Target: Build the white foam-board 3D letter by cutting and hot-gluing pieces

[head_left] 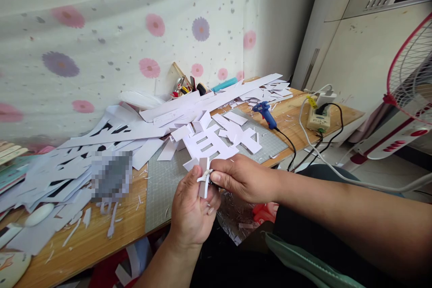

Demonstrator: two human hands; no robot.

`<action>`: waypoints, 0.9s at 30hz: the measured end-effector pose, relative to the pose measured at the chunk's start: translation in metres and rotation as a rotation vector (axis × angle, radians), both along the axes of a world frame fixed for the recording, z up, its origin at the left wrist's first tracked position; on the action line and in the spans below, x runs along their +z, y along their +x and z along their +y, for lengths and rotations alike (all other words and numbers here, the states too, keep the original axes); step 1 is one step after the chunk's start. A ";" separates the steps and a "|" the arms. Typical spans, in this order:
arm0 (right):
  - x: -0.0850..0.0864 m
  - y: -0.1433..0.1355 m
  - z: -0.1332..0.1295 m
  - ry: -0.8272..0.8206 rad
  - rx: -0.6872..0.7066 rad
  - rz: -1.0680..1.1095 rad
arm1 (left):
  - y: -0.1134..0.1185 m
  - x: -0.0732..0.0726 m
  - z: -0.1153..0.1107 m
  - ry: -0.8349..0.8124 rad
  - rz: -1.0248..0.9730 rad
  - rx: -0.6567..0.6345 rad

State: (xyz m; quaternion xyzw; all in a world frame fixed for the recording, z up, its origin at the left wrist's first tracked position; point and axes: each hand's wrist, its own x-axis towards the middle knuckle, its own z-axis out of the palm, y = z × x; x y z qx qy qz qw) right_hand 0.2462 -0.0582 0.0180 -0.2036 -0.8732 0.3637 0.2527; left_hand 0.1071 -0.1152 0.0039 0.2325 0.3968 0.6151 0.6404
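Note:
My left hand (194, 209) is closed round a small white foam board piece (204, 179), its thumb pressed on the left side. My right hand (232, 177) pinches a small dark tool (212, 177) against the right side of that piece; most of the tool is hidden by the fingers. Both hands are over the front edge of the table, close together. Just beyond them, cut white pieces (211, 144) with rectangular openings lie on a grey cutting mat (162, 193).
A blue glue gun (265, 114) lies right of the mat, near a power strip (318, 119) with cables. White sheets and offcuts (77, 166) cover the left. A fan (413, 76) stands at the right. Tools (184, 87) sit at the back against the wall.

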 end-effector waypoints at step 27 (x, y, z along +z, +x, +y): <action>-0.001 0.001 0.001 0.282 0.068 -0.163 | -0.001 -0.002 0.000 -0.020 -0.097 0.015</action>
